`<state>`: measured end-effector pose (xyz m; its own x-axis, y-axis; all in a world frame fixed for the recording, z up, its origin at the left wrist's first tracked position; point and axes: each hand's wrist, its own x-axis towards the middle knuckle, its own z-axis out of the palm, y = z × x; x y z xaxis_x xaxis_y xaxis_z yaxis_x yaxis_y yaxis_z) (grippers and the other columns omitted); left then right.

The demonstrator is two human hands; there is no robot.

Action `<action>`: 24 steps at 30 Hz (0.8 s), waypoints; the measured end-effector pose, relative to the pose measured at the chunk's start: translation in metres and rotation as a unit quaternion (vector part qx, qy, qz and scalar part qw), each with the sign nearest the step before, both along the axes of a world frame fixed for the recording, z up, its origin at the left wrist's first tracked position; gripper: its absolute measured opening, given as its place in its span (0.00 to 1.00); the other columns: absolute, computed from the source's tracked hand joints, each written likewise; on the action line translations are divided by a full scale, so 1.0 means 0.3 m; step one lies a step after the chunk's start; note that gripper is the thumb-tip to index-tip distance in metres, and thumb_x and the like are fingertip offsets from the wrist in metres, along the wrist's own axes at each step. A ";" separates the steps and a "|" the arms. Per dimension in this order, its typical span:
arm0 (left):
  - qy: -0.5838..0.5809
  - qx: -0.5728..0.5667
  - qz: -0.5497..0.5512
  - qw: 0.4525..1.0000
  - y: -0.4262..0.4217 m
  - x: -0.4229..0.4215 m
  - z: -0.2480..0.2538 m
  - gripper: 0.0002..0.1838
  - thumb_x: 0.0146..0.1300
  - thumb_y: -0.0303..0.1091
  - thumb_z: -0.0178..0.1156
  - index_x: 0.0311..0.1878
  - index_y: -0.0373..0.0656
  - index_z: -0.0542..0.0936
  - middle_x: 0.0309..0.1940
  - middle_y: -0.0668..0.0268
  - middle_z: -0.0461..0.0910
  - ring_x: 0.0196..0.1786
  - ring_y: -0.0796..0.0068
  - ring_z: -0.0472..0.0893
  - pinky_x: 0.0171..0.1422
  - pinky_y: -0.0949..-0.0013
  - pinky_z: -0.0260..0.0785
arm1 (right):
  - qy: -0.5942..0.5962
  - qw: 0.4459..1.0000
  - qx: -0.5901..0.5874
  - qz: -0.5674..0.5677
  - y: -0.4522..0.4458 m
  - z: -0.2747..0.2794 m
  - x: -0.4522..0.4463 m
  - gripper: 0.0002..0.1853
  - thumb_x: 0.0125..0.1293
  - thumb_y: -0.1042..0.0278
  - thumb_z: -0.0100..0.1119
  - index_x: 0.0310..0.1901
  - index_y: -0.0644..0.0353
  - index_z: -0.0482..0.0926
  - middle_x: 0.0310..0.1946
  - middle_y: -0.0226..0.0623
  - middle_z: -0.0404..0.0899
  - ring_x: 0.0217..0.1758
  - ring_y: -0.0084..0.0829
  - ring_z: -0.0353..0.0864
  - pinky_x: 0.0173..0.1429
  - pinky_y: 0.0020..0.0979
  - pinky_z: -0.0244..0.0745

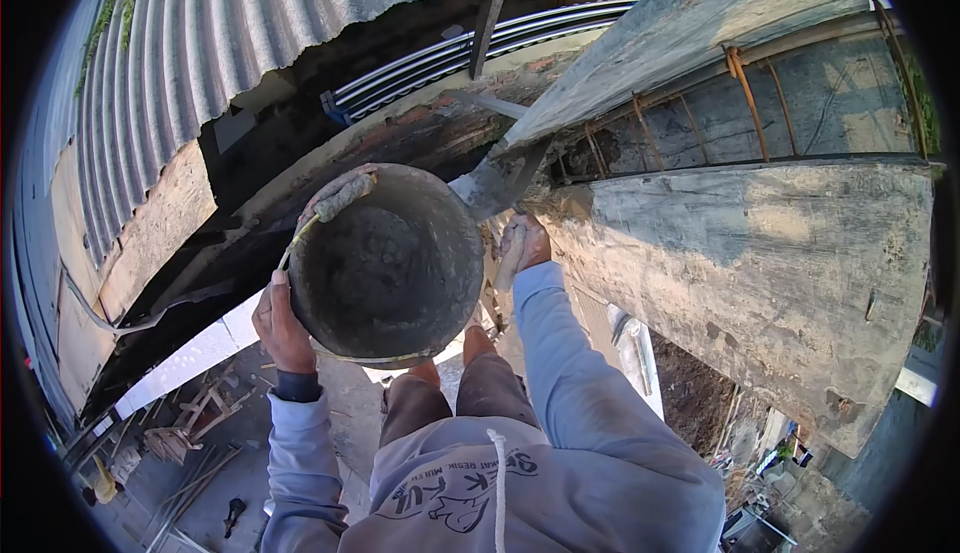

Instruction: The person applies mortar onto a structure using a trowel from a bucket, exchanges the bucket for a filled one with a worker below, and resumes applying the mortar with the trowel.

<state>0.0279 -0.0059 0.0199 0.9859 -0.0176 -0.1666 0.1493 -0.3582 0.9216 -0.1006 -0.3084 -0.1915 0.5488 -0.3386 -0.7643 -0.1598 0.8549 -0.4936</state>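
Note:
A round dark bucket [388, 263] with wet grey mortar in its bottom is in front of my body. My left hand [284, 328] grips the bucket's left rim beside its wire handle. The handle's mortar-caked grip lies over the rim at the upper left. Right of the bucket, my right hand [525, 243] is closed around the handle of a mortar-covered trowel [492, 185]. The trowel's blade points up and left, close to the bucket's rim and the end of the wooden formwork [740, 243].
Corrugated roofing [230, 43] covers the upper left. Rusty steel bars [745, 103] cross the gap between the formwork boards at right. A brick wall edge [420, 118] runs behind the bucket. Far below lies ground with scrap wood [195, 418] and debris.

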 end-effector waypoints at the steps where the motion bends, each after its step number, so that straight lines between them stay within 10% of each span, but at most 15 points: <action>1: -0.004 -0.001 -0.005 1.000 -0.005 0.002 0.000 0.22 0.71 0.43 0.48 0.35 0.31 0.79 0.24 0.68 0.75 0.30 0.82 0.67 0.36 0.74 0.61 | 0.024 0.999 -0.034 0.016 -0.026 -0.005 -0.040 0.11 0.52 0.58 0.56 0.25 0.55 0.71 0.16 0.33 0.69 0.15 0.31 0.68 0.20 0.33 0.65; 16: -0.020 0.007 -0.034 0.999 -0.002 0.019 0.013 0.22 0.71 0.44 0.47 0.37 0.31 0.79 0.26 0.69 0.76 0.31 0.83 0.67 0.38 0.75 0.61 | 0.115 0.951 -0.154 0.240 -0.066 0.029 -0.140 0.10 0.63 0.63 0.52 0.28 0.57 0.72 0.17 0.34 0.71 0.12 0.29 0.68 0.15 0.31 0.64; 24: -0.004 -0.004 -0.027 1.000 -0.020 0.008 0.007 0.22 0.71 0.44 0.48 0.38 0.31 0.80 0.27 0.68 0.77 0.32 0.82 0.69 0.39 0.75 0.62 | 0.088 0.982 -0.117 0.123 -0.187 0.031 -0.189 0.07 0.59 0.63 0.56 0.27 0.53 0.73 0.16 0.26 0.69 0.13 0.21 0.66 0.15 0.26 0.62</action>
<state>0.0304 -0.0120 0.0221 0.9847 -0.0721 -0.1586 0.1229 -0.3577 0.9257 -0.1573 -0.3646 -0.1823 0.5020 -0.3898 -0.7720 -0.4481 0.6463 -0.6177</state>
